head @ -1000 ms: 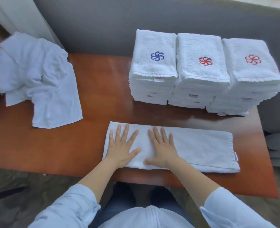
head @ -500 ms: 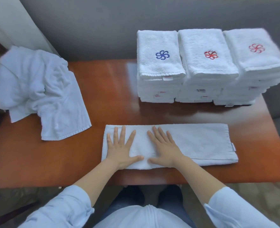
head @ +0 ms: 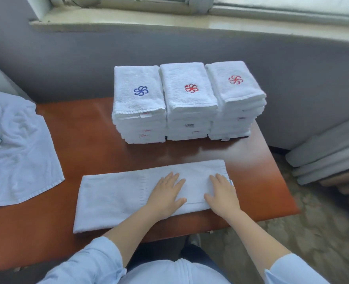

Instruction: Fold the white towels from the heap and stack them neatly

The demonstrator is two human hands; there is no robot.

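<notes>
A white towel, folded into a long strip, lies flat across the near part of the brown table. My left hand presses flat on the strip right of its middle, fingers spread. My right hand presses flat on the strip's right end, next to a small label. Three stacks of folded white towels stand side by side at the back: one with a blue flower mark, one with a red flower, and one with a red flower. The heap of unfolded towels sits at the left.
A grey wall with a window sill runs behind the table. Grey and brown folded cushions lie on the floor to the right. The table's right edge is just beyond my right hand.
Both hands have slid to the right along the strip, from its left half to its right half. The camera has tilted up and turned right.
</notes>
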